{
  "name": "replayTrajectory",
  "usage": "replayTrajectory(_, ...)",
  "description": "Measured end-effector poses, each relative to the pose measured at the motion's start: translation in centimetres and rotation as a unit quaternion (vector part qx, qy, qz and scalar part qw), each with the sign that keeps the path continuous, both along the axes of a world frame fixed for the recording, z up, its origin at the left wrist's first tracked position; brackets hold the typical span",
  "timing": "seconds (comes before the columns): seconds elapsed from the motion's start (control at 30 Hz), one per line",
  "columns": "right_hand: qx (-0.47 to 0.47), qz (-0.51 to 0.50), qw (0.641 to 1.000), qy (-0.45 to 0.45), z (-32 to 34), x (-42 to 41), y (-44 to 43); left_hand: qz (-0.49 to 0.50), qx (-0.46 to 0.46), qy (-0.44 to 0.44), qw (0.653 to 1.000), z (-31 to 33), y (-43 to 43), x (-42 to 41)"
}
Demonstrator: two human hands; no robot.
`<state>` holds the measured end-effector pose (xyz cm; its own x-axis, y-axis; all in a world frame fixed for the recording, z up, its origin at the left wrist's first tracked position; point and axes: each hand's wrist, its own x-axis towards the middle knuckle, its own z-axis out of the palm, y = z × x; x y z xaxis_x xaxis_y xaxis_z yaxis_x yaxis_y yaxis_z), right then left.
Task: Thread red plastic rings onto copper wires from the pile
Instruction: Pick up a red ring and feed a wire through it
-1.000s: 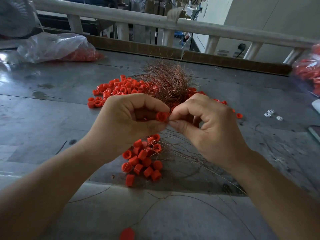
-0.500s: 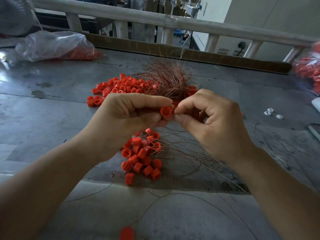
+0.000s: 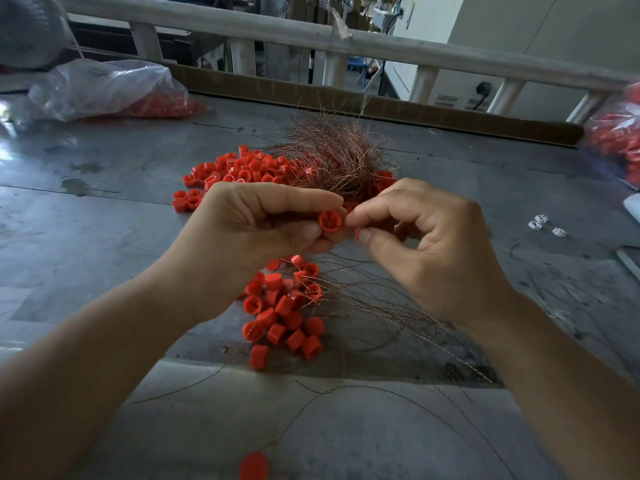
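The threading step is judged to be in hand: a red ring [image 3: 329,220] is pinched between the thumb and forefinger of the left hand [image 3: 242,233], just in front of the copper wire bundle [image 3: 339,157]. The right hand [image 3: 433,251] is curled, thumb and forefinger nearly meeting at the ring; whether a strand is pinched there cannot be told. Next, a fine wire end must be steered through the ring's centre. The ring is seen as a short glossy cylinder with a lobed opening.

Wire tangle [image 3: 337,161] behind ring heap [image 3: 284,313].
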<state>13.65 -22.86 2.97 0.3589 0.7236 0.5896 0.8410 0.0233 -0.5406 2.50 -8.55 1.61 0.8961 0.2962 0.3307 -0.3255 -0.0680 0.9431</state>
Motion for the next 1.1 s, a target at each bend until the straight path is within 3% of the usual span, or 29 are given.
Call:
replayTrajectory(0.23, -0.003, 0.058, 0.978, 0.202, 0.5, 0.1, -0.1, -0.039, -0.100, 0.005, 0.994, 0.1, 0.2, 0.0)
replayTrajectory(0.53, -0.044, 0.084, 0.947, 0.306, -0.1, -0.2, 0.4, -0.104, -0.155, 0.019, 0.982, -0.1, -0.3, 0.2)
replayTrajectory(0.83, -0.089, 0.072, 0.955, 0.274, 0.0, 0.6, 0.2, -0.108, -0.164, 0.040, 0.980, -0.4, -0.3, 0.2)
replayTrajectory(0.97, -0.122, -0.126, 0.979, 0.107, -0.3, 4.4, -0.3, -0.086, -0.171, 0.036, 0.981, -0.3, -0.2, 0.3)
replayTrajectory(1.1, -0.168, -0.299, 0.939, 0.038, -1.3, 8.6, -1.3, -0.081, -0.175, 0.038, 0.980, -0.2, -0.2, 0.2)
